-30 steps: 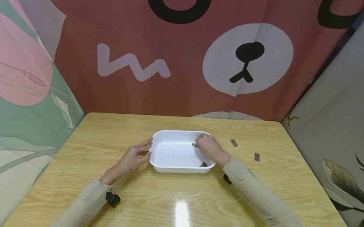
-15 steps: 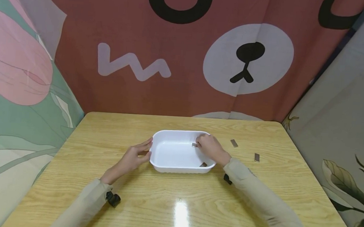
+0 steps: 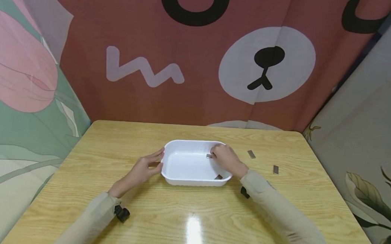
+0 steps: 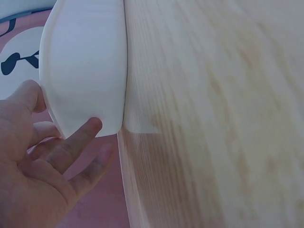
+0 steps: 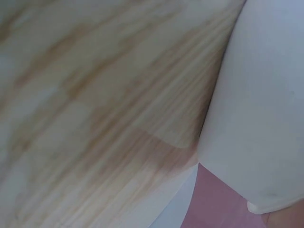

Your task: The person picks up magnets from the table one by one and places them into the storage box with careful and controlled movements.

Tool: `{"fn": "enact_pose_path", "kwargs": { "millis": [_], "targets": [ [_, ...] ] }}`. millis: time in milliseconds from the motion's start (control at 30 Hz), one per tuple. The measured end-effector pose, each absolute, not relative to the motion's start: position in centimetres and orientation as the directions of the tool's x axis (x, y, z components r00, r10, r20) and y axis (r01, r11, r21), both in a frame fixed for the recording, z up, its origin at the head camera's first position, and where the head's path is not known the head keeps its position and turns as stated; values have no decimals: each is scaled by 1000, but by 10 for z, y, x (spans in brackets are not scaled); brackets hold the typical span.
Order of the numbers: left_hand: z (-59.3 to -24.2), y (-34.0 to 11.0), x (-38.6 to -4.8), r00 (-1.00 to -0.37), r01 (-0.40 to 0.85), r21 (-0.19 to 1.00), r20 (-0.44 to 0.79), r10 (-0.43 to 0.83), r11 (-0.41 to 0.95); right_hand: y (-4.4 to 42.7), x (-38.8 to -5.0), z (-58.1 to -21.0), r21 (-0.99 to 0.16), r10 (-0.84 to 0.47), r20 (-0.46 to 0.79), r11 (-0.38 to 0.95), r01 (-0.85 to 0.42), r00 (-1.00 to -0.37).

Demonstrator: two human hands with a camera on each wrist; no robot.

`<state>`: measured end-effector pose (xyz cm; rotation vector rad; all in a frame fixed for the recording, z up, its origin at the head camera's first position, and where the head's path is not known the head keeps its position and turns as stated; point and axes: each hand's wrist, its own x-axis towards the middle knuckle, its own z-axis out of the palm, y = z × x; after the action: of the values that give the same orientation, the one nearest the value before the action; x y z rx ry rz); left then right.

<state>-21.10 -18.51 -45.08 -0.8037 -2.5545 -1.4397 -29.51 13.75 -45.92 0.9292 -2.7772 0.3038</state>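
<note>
The surface (image 3: 156, 220) bore, in head view, a white tray (image 3: 195, 183); inside it, the right hand (image 3: 225, 159) curled beside a small plate (image 3: 208, 156) — grip unclear. In left-wrist view, the left hand (image 4: 35, 183) touched the tray with extended, unclosed fingers — likely steadying it; right-wrist view showed the tray's outside.

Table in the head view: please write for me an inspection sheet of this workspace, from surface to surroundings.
Surface: wood-grain table, glare near its front.
Job's things: white rectangular tray; two small flat pieces inside, two more pieces on the table to its right.
Clutter: nothing seen.
Hands: left hand touches the tray's left end; right hand is inside, at one piece, grip hidden.
Cables: nothing seen.
Surroundings: animal-face curtain behind, flower-print curtain left, leaf-print curtain right.
</note>
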Motion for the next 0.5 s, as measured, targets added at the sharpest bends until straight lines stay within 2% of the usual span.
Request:
{"fn": "enact_pose_path", "kwargs": {
  "millis": [200,500],
  "targets": [
    [-468,-191,-222,-859,483,774,327,394,411,140,-296,-458,-177,-572,256,765,-620,-779],
    [-469,-193,-222,-870,455,795,301,391,401,139,-296,-455,-221,-575,252,748,-625,-778]
  ]
}}
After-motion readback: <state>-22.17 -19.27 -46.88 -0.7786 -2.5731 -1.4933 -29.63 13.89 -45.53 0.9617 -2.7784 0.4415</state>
